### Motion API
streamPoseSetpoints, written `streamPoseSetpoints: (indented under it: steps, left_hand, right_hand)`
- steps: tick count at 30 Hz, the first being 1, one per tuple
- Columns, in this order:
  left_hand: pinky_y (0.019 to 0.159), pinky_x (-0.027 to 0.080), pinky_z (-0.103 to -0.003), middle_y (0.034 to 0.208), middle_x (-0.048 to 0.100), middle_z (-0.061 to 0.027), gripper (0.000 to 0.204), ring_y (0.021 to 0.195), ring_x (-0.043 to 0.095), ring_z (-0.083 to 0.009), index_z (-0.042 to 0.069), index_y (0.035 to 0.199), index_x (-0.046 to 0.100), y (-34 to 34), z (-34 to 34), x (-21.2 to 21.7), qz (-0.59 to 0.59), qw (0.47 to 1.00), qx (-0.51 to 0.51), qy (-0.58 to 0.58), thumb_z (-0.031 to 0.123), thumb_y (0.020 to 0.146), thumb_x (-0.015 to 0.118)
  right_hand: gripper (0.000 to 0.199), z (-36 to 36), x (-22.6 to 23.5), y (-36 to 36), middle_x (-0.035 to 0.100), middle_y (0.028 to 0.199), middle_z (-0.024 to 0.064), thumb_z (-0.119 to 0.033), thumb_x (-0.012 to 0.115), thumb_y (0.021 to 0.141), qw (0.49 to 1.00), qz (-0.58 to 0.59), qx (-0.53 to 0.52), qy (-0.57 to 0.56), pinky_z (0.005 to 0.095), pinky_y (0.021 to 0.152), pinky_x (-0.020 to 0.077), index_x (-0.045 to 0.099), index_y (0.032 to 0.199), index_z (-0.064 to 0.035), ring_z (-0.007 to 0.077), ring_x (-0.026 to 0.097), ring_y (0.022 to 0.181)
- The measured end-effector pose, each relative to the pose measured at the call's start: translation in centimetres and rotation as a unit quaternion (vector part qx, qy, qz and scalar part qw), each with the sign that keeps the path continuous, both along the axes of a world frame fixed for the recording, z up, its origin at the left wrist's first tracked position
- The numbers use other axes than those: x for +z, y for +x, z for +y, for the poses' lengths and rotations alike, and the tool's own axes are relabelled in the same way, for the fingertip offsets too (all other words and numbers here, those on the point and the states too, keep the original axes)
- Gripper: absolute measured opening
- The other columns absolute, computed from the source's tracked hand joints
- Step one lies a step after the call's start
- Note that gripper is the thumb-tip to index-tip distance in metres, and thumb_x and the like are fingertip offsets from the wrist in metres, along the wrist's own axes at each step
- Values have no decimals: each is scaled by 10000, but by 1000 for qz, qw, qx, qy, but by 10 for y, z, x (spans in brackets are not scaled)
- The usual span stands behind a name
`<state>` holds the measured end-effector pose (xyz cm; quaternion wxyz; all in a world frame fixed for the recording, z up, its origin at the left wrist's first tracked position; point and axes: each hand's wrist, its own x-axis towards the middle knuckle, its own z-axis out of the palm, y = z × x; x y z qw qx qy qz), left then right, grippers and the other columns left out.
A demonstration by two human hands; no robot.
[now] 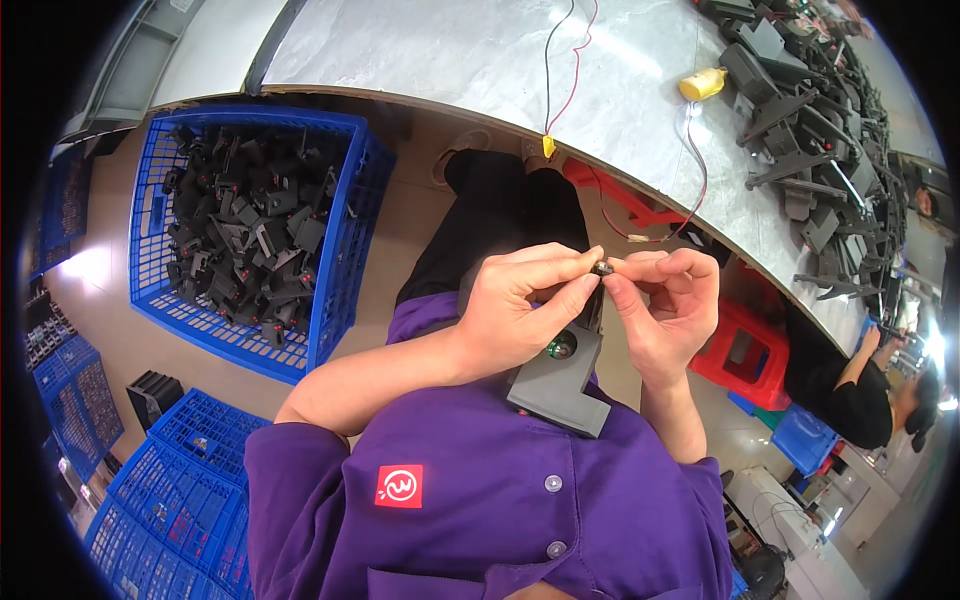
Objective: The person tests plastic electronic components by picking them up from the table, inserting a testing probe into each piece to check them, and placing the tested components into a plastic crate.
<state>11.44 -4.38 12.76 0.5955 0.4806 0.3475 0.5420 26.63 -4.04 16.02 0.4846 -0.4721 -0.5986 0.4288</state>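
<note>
Between my fingertips is a small dark, shiny part, too small to name. My left hand pinches it from one side with thumb and forefinger. From the other side, my right hand grips it by thumb and forefinger, the remaining fingers curled. Below the hands, against my purple shirt, rests a dark grey angular plastic housing. A round, greenish glassy piece sits at its upper end, and a small red spot shows at its lower left edge.
A blue crate full of similar dark housings stands on the left. More housings are heaped on the grey table. Wires with yellow ends hang over its edge. Red stools stand under it; another person sits at far right.
</note>
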Motion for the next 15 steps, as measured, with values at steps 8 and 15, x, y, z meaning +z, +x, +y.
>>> streamPoseSetpoints:
  steps: [8,15]
  left_hand:
    - [607,485,-178,893,607,-52,278,749,604,-71,-50,1064,597,7,0,4,-79,996,-11,-46,-32,788,623]
    - [664,517,-200,863,647,-87,229,753,611,-91,-43,977,638,0,13,9,-48,998,29,-40,-23,752,673]
  right_hand:
    - [384,7,-5,3,644,792,100,67,689,716,1000,15,-11,10,258,735,477,418,972,-24,136,608,776]
    - [472,18,3,2,656,819,116,48,653,758,999,-27,41,16,233,717,482,428,1172,26,132,614,799]
